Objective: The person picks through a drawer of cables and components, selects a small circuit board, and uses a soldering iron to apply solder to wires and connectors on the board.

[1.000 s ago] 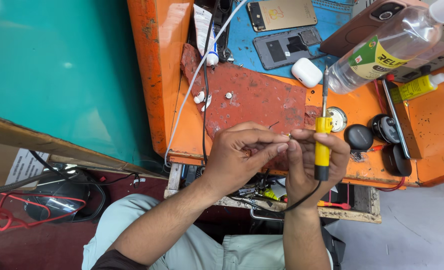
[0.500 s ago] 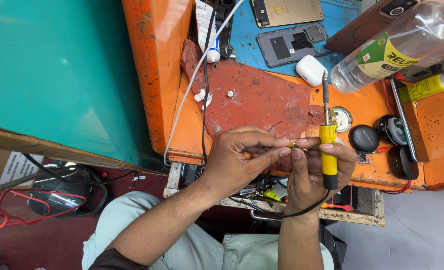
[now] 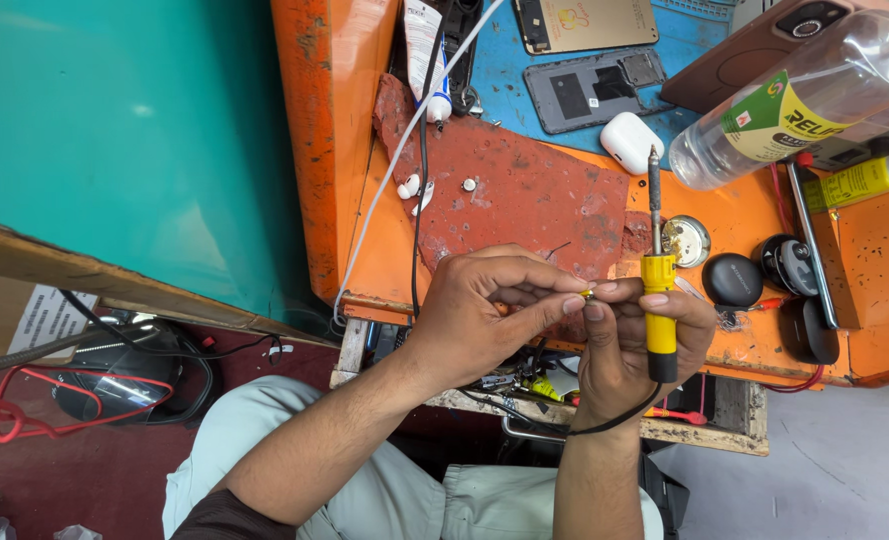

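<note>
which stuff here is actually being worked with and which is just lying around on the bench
In use:
left hand and right hand pinching a tiny metal part
yellow-handled soldering iron in the right hand

Lying about:
clear plastic bottle
white earbud case
grey phone back
black earbud cases
small yellow bottle

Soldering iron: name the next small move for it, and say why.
Probably tilt the soldering iron tip down toward the tiny part pinched between the fingertips of the left hand and right hand; the tip points up, away from it.
</note>
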